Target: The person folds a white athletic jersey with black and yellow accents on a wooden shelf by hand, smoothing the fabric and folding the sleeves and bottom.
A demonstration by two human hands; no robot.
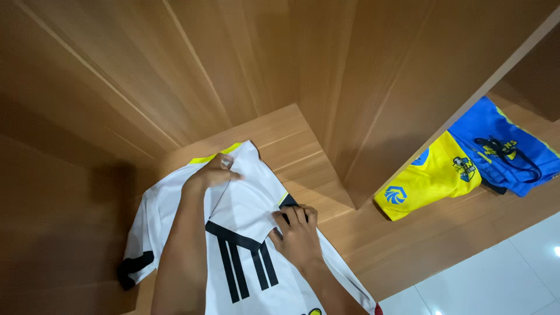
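Here, a soft, limp white polyester jersey with black stripes and yellow trim [245,233] is pinched at its fold by the left hand [214,172] and right hand [296,232], best gripped along the edges.

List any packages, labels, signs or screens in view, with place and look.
No packages, signs or screens.
Printed badges only: a blue hexagon emblem on the yellow garment, right shelf.
Dark crest on the same garment.
Black stripes on the white jersey under both hands.
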